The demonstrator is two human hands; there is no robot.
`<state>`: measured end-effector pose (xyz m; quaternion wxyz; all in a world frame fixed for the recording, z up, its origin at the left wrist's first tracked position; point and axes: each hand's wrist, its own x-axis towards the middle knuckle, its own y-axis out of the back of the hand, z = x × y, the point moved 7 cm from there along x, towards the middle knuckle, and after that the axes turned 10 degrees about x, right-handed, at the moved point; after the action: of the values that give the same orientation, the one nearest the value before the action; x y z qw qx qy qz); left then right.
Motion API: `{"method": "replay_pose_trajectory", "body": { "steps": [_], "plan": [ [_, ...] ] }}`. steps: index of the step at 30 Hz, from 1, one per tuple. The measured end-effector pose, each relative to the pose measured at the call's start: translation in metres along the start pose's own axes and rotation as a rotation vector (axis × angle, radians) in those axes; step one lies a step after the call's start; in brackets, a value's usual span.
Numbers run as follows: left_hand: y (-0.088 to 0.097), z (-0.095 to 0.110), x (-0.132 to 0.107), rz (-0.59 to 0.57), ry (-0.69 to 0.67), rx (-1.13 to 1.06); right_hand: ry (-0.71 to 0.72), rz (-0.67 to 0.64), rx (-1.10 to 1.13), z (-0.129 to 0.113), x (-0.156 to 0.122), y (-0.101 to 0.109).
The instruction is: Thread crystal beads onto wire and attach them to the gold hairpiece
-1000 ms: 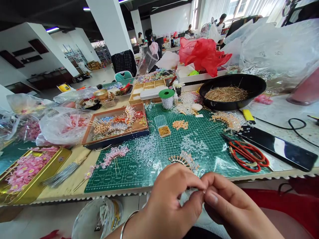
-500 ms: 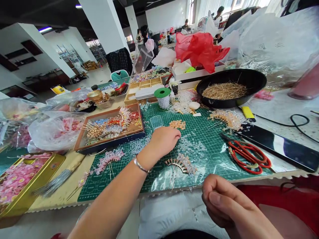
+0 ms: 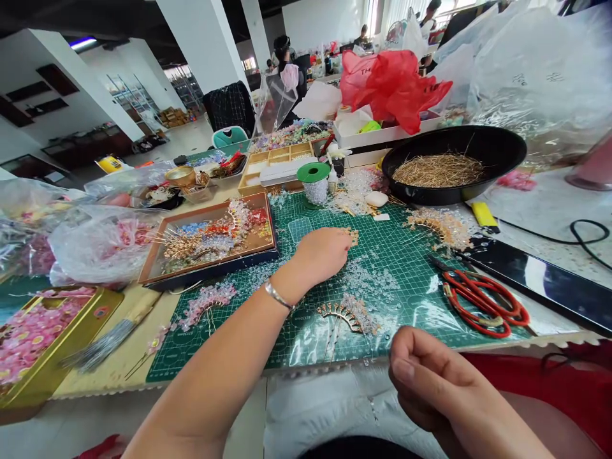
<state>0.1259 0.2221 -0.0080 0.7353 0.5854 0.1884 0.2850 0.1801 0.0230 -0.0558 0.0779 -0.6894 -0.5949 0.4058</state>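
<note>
1. Grip of the left hand (image 3: 322,255): palm down over the cutting mat (image 3: 406,255), fingers loosely bent, tips at the mat. Nothing held shows, though the hand hides whatever lies under it, so I can't tell if it pinches anything.
2. Grip of the right hand (image 3: 430,376): curled shut, thumb pressed along the folded fingers, held above the lap just off the worktop's front edge. Anything fine inside it can't be made out.
3. Around the left hand: a small gold-coloured bead cluster (image 3: 352,236) sits just beyond the fingertips, and loose clear crystal beads (image 3: 368,284) are scattered beside it. A metal bangle (image 3: 277,295) circles the left wrist.
4. Also on the mat: a gold comb-shaped hairpin frame (image 3: 339,312) with beads against it, near the front edge, and red-handled scissors (image 3: 485,303) to the right.
5. Farther along the worktop (image 3: 138,338): a wooden tray of beaded sprays (image 3: 208,242) — left of the mat — and a black pan of gold pins (image 3: 454,166) behind it.
</note>
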Motion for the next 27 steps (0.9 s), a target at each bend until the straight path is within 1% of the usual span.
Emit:
{"method": "replay_pose_trajectory", "body": {
  "steps": [2,3,4,5,6,7,8,10,13,16,25,27],
  "plan": [
    [0.016,0.012,-0.025,0.071,0.034,-0.155,0.022,-0.023,0.038,-0.001,-0.002,0.0],
    [0.019,0.02,-0.042,0.097,0.054,-0.29,0.029,-0.048,0.052,-0.001,-0.003,-0.001],
    [0.019,0.025,-0.06,0.135,0.125,-0.716,0.034,-0.075,0.063,-0.001,-0.004,-0.003],
    [0.011,0.031,-0.078,0.122,0.204,-1.109,0.035,-0.099,0.071,0.001,-0.005,-0.005],
    [-0.001,0.042,-0.095,0.053,0.268,-1.418,0.036,-0.113,0.073,0.002,-0.007,-0.008],
    [-0.012,0.053,-0.11,-0.001,0.321,-1.648,0.039,-0.11,0.072,0.004,-0.008,-0.011],
    [-0.021,0.063,-0.124,-0.042,0.365,-1.811,0.044,-0.095,0.066,0.006,-0.008,-0.014],
    [-0.032,0.075,-0.143,-0.087,0.421,-2.011,0.052,-0.084,0.047,0.009,-0.01,-0.023],
    [-0.036,0.078,-0.157,-0.089,0.435,-2.14,0.058,-0.082,0.018,0.011,-0.012,-0.036],
    [-0.033,0.076,-0.164,-0.07,0.432,-2.184,0.048,-0.059,-0.014,0.012,-0.017,-0.044],
    [-0.033,0.078,-0.171,-0.064,0.417,-2.192,0.064,-0.034,-0.011,0.014,-0.023,-0.052],
    [-0.034,0.078,-0.172,-0.042,0.423,-2.158,0.062,-0.031,-0.013,0.015,-0.024,-0.053]
  ]
}}
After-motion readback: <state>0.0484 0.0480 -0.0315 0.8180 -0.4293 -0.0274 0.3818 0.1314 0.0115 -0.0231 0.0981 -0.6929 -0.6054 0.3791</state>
